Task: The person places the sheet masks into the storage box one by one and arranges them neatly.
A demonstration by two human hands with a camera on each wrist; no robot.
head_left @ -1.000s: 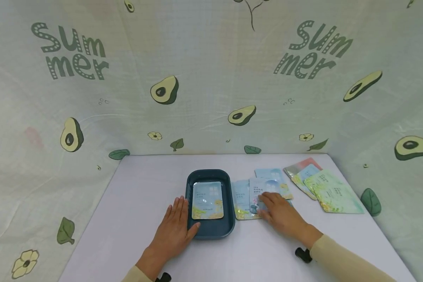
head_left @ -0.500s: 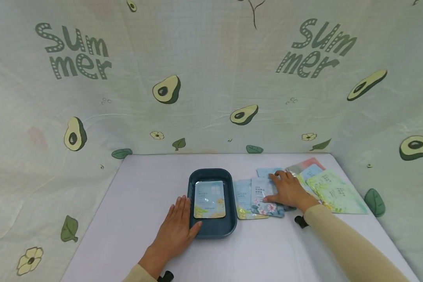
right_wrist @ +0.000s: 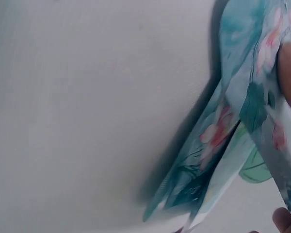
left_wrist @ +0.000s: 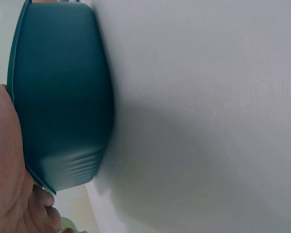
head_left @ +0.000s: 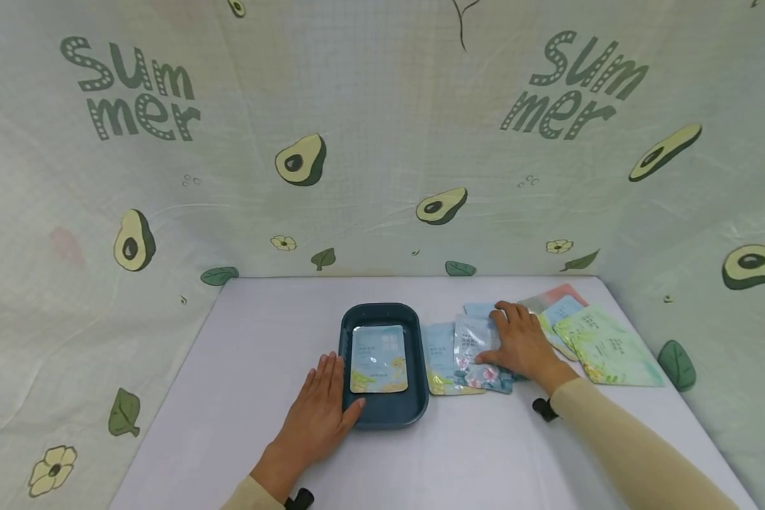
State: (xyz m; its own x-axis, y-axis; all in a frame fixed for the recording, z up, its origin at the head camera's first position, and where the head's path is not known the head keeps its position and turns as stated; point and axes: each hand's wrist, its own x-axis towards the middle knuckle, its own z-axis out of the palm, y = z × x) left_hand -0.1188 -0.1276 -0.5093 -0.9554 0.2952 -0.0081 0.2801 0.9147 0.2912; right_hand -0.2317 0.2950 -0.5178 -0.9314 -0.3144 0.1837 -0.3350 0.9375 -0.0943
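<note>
— Where to find the tray (head_left: 385, 414) on the table (head_left: 280, 312)?
— Slightly left of centre, with one packet (head_left: 379, 359) inside and the left hand (head_left: 315, 411) against its left rim.
— And to the right?
— Look just beside for overlapping sachets (head_left: 439, 347) (topmost sachet (head_left: 470, 340) in the right hand (head_left: 519, 345)), then near the back right corner for fanned pouches (head_left: 608, 347).

Dk teal tray (head_left: 389, 414); blue pink-flwr pkt (head_left: 474, 343)

Can't read small print (head_left: 365, 349) on the pouch (head_left: 379, 361) inside the tray (head_left: 385, 412). Can't see the whole floral packet (head_left: 473, 343) right of the tray, partly covered by the right hand (head_left: 521, 343), cut off in the right wrist view.
</note>
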